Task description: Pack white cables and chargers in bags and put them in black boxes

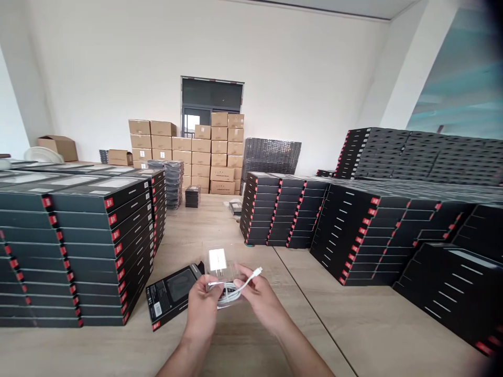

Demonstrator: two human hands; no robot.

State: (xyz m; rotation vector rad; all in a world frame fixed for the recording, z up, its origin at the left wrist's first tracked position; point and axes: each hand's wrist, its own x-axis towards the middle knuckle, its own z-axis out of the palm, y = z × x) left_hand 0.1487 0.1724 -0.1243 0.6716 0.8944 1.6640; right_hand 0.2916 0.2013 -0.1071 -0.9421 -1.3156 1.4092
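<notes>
Between my two hands, above the wooden table (251,340), is a clear plastic tray (231,267) with a white plug charger (217,260) in its far part. A coiled white charging cable (230,294) lies at the near part, and its connector end sticks out to the right. My left hand (205,299) is closed on the tray's left side, thumb near the cable. My right hand (257,294) has its fingers closed round the cable coil and the tray's right side. Beside my left hand, a black box (175,293) lies on the table, its end flap raised.
Tall stacks of black boxes with red corners stand at the left (78,251) and right (353,230). Brown cartons (200,152) are piled against the back wall. A small black stack (193,196) sits farther back. A seam (310,298) runs across the table.
</notes>
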